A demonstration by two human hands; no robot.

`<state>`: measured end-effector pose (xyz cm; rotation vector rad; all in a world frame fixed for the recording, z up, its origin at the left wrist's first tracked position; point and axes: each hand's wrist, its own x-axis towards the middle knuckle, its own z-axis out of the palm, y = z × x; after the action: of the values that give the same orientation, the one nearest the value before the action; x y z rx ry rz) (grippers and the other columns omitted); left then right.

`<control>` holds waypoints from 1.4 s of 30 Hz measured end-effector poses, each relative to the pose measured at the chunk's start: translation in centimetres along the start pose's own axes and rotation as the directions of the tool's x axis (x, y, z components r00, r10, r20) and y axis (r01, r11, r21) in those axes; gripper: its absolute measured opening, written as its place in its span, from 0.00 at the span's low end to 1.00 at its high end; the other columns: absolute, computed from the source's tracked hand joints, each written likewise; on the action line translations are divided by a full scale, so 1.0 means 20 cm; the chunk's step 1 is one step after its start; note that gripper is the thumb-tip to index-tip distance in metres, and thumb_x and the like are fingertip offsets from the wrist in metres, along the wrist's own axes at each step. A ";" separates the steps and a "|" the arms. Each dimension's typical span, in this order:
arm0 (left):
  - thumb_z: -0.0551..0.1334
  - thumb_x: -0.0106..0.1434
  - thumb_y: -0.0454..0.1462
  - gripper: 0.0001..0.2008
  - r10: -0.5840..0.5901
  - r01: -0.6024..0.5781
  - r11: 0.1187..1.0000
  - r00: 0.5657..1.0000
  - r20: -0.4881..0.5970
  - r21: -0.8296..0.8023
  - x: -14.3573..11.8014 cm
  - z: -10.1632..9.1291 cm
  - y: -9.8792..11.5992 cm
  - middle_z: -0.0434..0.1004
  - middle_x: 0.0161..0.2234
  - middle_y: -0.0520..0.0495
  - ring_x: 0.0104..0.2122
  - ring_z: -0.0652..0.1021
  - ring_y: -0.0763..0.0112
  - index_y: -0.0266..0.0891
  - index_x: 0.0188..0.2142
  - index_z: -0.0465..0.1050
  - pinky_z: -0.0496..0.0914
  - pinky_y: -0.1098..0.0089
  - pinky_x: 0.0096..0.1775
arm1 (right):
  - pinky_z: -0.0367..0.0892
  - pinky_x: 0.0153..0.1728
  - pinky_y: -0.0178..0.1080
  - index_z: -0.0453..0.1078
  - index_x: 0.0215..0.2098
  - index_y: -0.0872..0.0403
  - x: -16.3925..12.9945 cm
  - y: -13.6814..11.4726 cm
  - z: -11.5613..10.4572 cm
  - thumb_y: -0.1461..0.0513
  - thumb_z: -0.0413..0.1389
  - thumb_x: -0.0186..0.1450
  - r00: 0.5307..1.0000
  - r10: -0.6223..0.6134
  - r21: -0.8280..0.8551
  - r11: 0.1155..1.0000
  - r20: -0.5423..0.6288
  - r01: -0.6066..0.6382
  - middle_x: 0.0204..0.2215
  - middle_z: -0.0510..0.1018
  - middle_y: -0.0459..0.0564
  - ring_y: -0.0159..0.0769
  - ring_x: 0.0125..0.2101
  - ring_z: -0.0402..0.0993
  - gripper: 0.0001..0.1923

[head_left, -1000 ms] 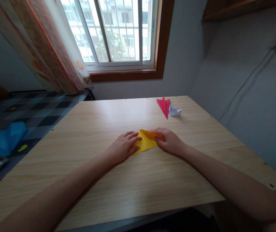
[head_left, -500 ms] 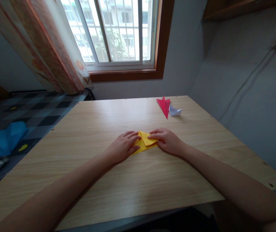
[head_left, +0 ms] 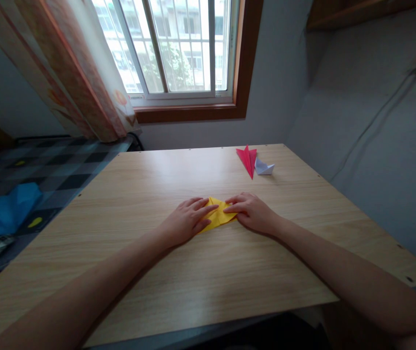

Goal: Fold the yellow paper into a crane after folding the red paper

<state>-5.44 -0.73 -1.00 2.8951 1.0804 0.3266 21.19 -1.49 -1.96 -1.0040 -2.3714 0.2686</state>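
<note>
The yellow paper (head_left: 218, 217) lies flat between the left hand (head_left: 186, 222) and right hand (head_left: 253, 213), both pressing it with spread fingers.

Your left hand (head_left: 184, 221) lies flat, palm down, fingers stretched toward your right hand (head_left: 253, 214), which also presses flat, fingertips nearly meeting. Both forearms reach forward, converging.

Red paper fold (head_left: 247, 160) touching white paper fold (head_left: 264, 167), far table (head_left: 193, 282) corner.

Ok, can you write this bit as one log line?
left hand: flat on yellow paper | right hand: pressing fold | paper on table | red, white paper shapes behind
</note>
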 end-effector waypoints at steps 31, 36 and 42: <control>0.47 0.75 0.43 0.21 0.123 -0.123 0.990 0.992 0.014 0.068 0.01 0.00 -0.01 0.68 0.62 0.47 0.62 0.66 0.59 0.44 0.61 0.68 0.58 0.55 0.63 | 0.63 0.52 0.46 0.79 0.47 0.50 0.00 -0.08 -0.08 0.67 0.54 0.57 0.995 0.006 -0.086 0.996 0.104 0.004 0.50 0.81 0.48 0.42 0.47 0.73 0.21; 0.48 0.74 0.44 0.22 0.118 -0.118 0.991 0.993 0.002 0.062 0.02 0.00 -0.01 0.70 0.61 0.45 0.61 0.68 0.60 0.40 0.62 0.65 0.59 0.56 0.63 | 0.62 0.52 0.47 0.79 0.46 0.50 0.00 -0.10 -0.08 0.62 0.54 0.62 0.995 0.018 -0.107 0.994 0.103 -0.007 0.49 0.81 0.49 0.43 0.49 0.73 0.17; 0.47 0.75 0.45 0.22 0.128 -0.128 0.987 0.992 0.003 0.096 0.01 0.01 -0.02 0.69 0.62 0.46 0.61 0.67 0.58 0.41 0.61 0.67 0.59 0.55 0.63 | 0.59 0.57 0.50 0.75 0.53 0.53 0.01 -0.07 -0.05 0.60 0.49 0.69 0.995 0.055 -0.133 0.990 0.085 -0.043 0.53 0.78 0.53 0.45 0.56 0.69 0.19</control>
<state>-5.41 -0.30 -1.14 3.0583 0.9374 0.2908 20.84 -2.41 -0.47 -1.1345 -2.4737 0.1811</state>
